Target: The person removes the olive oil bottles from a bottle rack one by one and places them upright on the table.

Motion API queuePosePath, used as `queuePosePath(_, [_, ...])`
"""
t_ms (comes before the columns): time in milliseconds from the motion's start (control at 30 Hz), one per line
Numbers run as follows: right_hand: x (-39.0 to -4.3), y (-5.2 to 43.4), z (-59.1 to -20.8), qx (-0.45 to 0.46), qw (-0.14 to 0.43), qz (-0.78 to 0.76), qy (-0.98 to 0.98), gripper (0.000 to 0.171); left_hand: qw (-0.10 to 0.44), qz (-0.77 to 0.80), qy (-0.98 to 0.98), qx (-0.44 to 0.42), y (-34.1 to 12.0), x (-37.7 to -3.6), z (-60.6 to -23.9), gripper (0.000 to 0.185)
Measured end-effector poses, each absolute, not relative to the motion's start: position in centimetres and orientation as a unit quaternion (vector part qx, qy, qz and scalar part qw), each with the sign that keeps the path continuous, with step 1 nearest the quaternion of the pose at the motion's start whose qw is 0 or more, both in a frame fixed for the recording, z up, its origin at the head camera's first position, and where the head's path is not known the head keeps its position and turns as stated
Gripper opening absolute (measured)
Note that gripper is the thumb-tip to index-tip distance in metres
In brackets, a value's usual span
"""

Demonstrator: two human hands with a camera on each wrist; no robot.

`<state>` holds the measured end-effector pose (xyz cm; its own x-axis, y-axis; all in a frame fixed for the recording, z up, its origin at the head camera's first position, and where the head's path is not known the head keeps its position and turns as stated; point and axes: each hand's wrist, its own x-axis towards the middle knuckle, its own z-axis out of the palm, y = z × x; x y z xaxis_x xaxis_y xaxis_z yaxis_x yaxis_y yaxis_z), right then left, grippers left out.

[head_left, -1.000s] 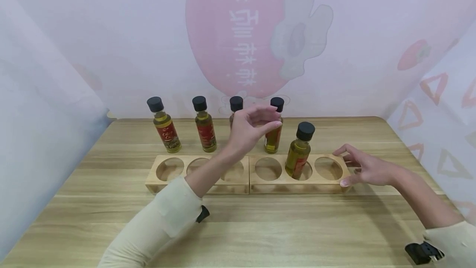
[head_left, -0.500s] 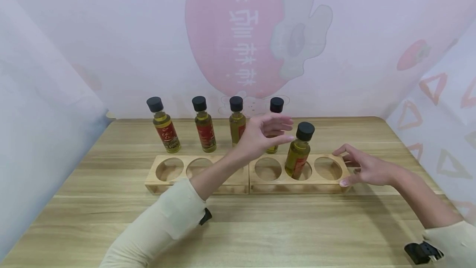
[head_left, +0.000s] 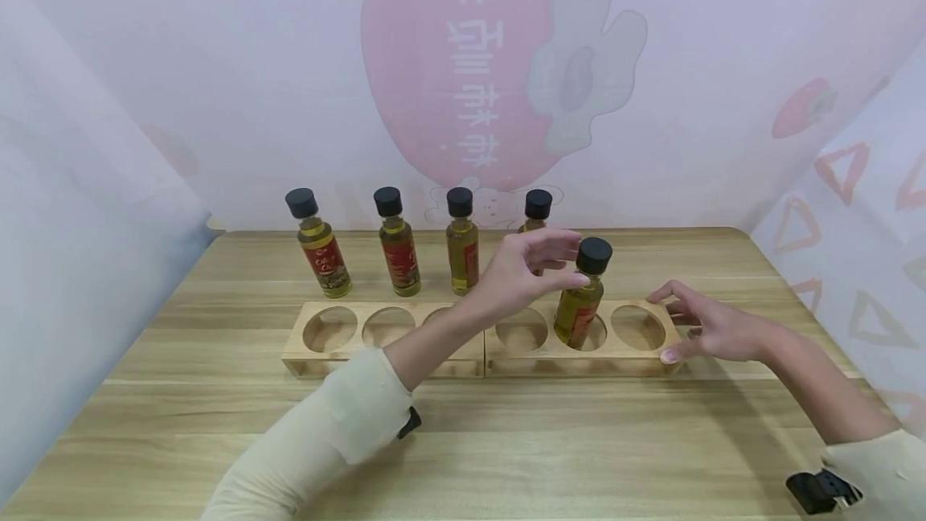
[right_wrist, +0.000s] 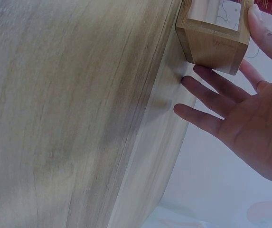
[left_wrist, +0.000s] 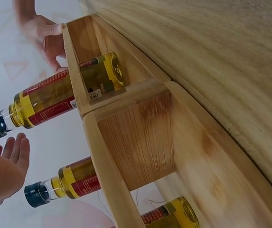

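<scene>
- The left hand (head_left: 522, 273) has moved rightward from the back-row bottles to the black-capped oil bottle (head_left: 582, 294) standing tilted in the light wooden holder (head_left: 582, 360).
- Its fingertips now sit at that bottle's neck, fingers loosely spread; a grip cannot be told.
- The right hand (head_left: 705, 326) stays flat, fingers straight, against the holder's right end.

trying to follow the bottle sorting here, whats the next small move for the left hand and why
Probably close the left hand on the tilted bottle near its black cap. The bottle leans in the rack hole, the fingers are right beside the cap, and the right hand steadies the rack's end.
</scene>
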<state>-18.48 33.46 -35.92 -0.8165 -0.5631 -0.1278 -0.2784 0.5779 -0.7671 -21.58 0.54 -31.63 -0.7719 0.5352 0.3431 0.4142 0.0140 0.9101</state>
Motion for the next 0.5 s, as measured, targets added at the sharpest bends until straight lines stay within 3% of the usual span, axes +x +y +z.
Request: queuePosePath(500, [-18.4,33.37,-35.83,-0.238,0.188,-0.398,0.866,0.07,0.09,0.637,0.698,0.315,1.48,-21.46,-31.8,0.048])
